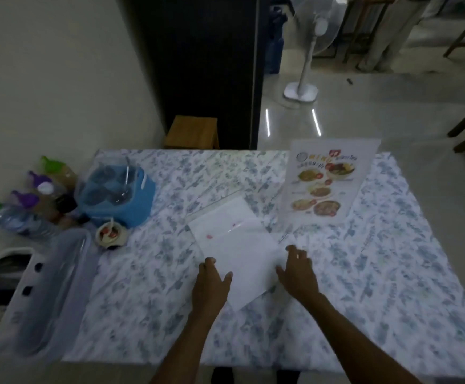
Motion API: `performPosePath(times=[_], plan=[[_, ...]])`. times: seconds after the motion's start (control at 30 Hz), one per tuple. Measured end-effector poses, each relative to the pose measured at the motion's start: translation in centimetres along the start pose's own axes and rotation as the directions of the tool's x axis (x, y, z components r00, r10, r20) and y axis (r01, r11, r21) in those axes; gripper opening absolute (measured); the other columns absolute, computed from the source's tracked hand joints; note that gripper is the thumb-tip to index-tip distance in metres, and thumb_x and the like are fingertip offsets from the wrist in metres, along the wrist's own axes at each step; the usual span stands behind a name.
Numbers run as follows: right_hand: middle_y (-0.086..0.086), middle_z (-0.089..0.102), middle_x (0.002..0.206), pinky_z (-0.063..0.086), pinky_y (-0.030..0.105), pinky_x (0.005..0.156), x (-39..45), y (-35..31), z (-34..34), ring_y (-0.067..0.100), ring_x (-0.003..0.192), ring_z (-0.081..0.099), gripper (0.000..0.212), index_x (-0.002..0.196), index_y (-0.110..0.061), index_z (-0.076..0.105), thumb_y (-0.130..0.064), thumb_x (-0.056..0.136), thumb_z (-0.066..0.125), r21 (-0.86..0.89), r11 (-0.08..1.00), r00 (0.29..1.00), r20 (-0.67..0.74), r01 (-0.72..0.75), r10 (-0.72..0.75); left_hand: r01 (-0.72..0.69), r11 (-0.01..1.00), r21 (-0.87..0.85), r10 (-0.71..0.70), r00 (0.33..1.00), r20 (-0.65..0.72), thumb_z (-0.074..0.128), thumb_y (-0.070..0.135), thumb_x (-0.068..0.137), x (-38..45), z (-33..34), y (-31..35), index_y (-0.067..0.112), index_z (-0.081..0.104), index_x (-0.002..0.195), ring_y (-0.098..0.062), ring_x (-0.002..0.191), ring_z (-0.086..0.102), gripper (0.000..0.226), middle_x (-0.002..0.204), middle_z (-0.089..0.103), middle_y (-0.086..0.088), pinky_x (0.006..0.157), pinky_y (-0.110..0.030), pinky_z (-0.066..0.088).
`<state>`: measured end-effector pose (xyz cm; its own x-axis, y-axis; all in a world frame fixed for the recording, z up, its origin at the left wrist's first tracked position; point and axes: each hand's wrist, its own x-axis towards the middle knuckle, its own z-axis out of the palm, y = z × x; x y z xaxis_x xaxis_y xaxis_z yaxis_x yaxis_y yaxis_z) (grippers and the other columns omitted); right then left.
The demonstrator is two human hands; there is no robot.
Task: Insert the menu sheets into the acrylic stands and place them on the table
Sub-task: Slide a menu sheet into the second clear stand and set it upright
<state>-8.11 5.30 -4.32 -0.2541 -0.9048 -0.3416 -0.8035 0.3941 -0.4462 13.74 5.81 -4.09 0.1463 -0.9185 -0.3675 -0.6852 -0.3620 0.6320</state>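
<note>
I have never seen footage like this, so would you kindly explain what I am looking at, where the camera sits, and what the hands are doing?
There is no machine here: a person wears a camera on the head, looking down at their own arms. The left hand and right hand rest open at the edges of a white sheet lying flat on the floral-covered table; neither grips anything. One menu stand already stands upright at the far right. On the left are a blue container, a small bowl and some bottles.
</note>
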Motion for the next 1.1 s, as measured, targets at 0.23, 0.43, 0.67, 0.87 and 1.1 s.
performPosePath(times=[0.23, 0.43, 0.67, 0.87, 1.1], plan=[[0.024, 0.049, 0.126, 0.049, 0.049, 0.087, -3.7, -2.0, 3.7, 0.043, 0.116, 0.046, 0.057, 0.133, -0.01, 0.041, -0.033, 0.088, 0.066, -0.005, 0.997, 0.995, -0.066, -0.078, 0.078, -0.017, 0.994, -0.104, 0.028, 0.995, 0.099, 0.071, 0.033, 0.09, -0.9, -0.7, -3.9, 0.011, 0.046, 0.132, -0.022, 0.106, 0.055, 0.053, 0.13, 0.051, -0.013, 0.083, -0.025, 0.042], [0.023, 0.059, 0.115, 0.051, 0.045, 0.085, -5.9, -2.5, 4.2, 0.039, 0.101, 0.059, 0.052, 0.128, -0.016, 0.044, -0.036, 0.086, 0.066, 0.199, 0.963, 0.975, -0.092, -0.18, 0.201, 0.032, 0.982, -0.184, -0.022, 0.998, 0.053, 0.076, 0.028, 0.086, 0.3, -2.8, -4.8, 0.016, 0.053, 0.124, -0.025, 0.108, 0.062, 0.046, 0.126, 0.062, -0.013, 0.085, -0.029, 0.049], [0.006, 0.067, 0.112, 0.053, 0.032, 0.077, -9.9, -5.4, 0.7, 0.019, 0.094, 0.065, 0.04, 0.125, -0.02, 0.051, -0.032, 0.09, 0.066, 0.431, 0.901, 0.961, -0.22, -0.057, 0.167, -0.053, 0.952, -0.301, 0.028, 0.996, -0.09, 0.077, 0.042, 0.084, -1.5, -7.9, -2.7, 0.018, 0.059, 0.119, -0.014, 0.107, 0.06, 0.045, 0.12, 0.063, -0.003, 0.08, -0.023, 0.045], [-0.01, 0.066, 0.104, 0.046, 0.008, 0.067, -13.5, -10.0, -5.0, -0.005, 0.089, 0.062, 0.031, 0.117, -0.022, 0.062, -0.041, 0.092, 0.066, 0.552, 0.821, 0.894, -0.429, 0.146, 0.13, -0.207, 0.897, -0.391, 0.119, 0.964, -0.236, 0.071, 0.054, 0.085, -4.7, -13.3, 1.7, 0.022, 0.058, 0.123, -0.009, 0.105, 0.06, 0.051, 0.121, 0.062, 0.006, 0.071, -0.004, 0.045], [-0.011, 0.07, 0.097, 0.047, 0.002, 0.075, -14.0, -11.0, -8.6, -0.006, 0.088, 0.065, 0.029, 0.11, -0.023, 0.07, -0.044, 0.091, 0.065, 0.509, 0.82, 0.839, -0.54, 0.262, 0.067, -0.328, 0.873, -0.362, 0.247, 0.936, -0.252, 0.071, 0.055, 0.085, -6.6, -16.4, 3.4, 0.027, 0.063, 0.121, 0.0, 0.104, 0.064, 0.047, 0.113, 0.067, 0.01, 0.084, -0.011, 0.05]])
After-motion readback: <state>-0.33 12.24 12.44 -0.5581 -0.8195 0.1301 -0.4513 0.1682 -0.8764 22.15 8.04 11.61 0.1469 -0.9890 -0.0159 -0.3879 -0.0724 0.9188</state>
